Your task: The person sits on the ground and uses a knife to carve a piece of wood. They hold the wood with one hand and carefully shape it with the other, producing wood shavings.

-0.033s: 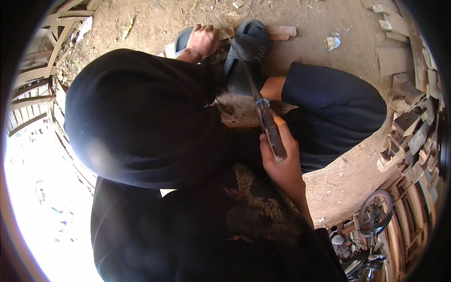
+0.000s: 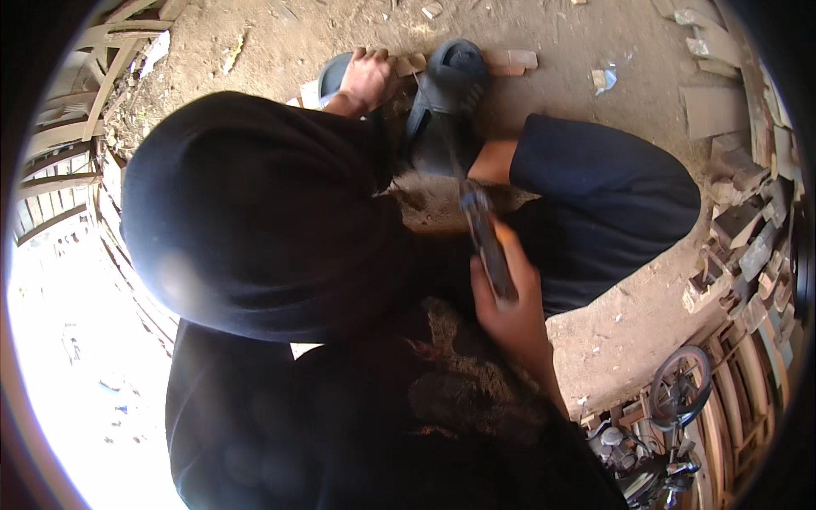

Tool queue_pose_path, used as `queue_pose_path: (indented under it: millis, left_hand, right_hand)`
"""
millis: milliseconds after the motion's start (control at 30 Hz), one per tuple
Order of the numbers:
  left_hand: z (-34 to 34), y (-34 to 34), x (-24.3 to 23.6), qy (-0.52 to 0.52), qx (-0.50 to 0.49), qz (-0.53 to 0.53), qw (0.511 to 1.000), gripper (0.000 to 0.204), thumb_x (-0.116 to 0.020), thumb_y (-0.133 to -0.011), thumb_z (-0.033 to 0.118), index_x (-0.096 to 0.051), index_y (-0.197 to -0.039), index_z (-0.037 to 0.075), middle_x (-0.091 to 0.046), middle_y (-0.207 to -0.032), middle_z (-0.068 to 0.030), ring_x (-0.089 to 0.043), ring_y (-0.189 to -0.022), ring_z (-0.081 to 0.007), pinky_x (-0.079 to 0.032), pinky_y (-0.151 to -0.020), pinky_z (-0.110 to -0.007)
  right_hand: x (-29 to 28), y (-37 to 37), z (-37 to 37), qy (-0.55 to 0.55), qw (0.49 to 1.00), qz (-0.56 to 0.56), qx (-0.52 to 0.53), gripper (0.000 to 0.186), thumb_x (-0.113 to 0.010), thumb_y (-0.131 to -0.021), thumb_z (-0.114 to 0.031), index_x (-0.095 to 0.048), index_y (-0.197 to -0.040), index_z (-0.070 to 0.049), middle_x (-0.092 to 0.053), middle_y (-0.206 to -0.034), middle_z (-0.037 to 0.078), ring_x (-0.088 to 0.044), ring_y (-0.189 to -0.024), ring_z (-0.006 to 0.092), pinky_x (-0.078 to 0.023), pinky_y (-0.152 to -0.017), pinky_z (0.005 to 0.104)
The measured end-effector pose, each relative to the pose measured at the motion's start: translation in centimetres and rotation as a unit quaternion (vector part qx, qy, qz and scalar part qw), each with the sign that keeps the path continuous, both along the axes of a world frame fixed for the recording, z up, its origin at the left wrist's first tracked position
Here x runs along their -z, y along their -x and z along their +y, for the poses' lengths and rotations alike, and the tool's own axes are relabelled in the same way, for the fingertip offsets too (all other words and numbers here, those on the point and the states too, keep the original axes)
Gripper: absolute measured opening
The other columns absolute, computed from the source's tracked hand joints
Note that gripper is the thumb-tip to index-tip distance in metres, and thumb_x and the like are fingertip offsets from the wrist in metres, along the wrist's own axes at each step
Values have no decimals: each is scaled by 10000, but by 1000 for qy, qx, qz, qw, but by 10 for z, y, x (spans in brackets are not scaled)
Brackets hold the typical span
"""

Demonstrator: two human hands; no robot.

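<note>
My right hand is wrapped round the dark, worn handle of a long, thin-bladed hand tool. Its narrow blade runs away from me over the dark slide sandal on my right foot, toward a strip of wood lying across the ground. The blade's edge is too blurred to tell a saw from a knife. Between my feet, my left hand presses on the wood with its fingers curled over it. Another sandal shows beside that hand, on the wood's left end.
My bent right leg in dark cloth lies right of the tool. Wood offcuts are piled along the right side. A motorbike stands at lower right. A scrap of litter lies on the dirt floor.
My right hand and the tool have shifted slightly back toward me, and the handle is now blurred. My left hand stays in place on the wood.
</note>
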State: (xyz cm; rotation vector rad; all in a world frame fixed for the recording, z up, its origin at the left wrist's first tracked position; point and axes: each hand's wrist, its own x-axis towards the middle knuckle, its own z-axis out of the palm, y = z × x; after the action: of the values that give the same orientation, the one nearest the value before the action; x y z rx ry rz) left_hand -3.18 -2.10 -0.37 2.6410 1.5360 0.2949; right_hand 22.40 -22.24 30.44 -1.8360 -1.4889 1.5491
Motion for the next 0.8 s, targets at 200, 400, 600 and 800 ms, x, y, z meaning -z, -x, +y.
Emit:
queue_pose_path:
  millis: [200, 400, 600, 800]
  left_hand:
    - [2, 4, -2, 27, -14, 15, 999, 150, -671, -827, 233, -658, -929, 124, -642, -886, -91, -653, -899, -282, -488, -875, -410]
    - [15, 0, -12, 101, -29, 84, 991, 349, -689, -843, 346, -659, -1070, 81, -654, -1043, -112, -654, -1004, -273, -426, -985, -398]
    - [13, -5, -2, 83, -14, 75, 994, 329, -693, -842, 344, -667, -1052, 93, -659, -1014, -102, -663, -977, -260, -440, -964, -392]
    - [10, -2, -12, 77, -32, 44, 996, 306, -700, -835, 337, -680, -1015, 90, -664, -983, -109, -666, -973, -268, -450, -962, -389]
  right_hand:
    - [-1, -10, -25, -25, 999, -37, -6, 522, -578, -926, -54, -439, -1429, -33, -636, -1184, 284, -649, -1065, 442, -538, -840, 446]
    - [5, -11, -11, -78, 997, 13, -3, 527, -587, -916, -29, -453, -1425, -51, -664, -1111, 275, -659, -1052, 446, -538, -854, 436]
    - [22, -9, 7, 11, 998, -59, 11, 539, -592, -916, -36, -441, -1433, -43, -666, -1127, 265, -659, -1026, 445, -533, -813, 444]
    - [-7, -9, -17, -80, 997, 14, 10, 595, -616, -914, -46, -412, -1472, -90, -646, -1138, 280, -659, -959, 455, -532, -778, 432]
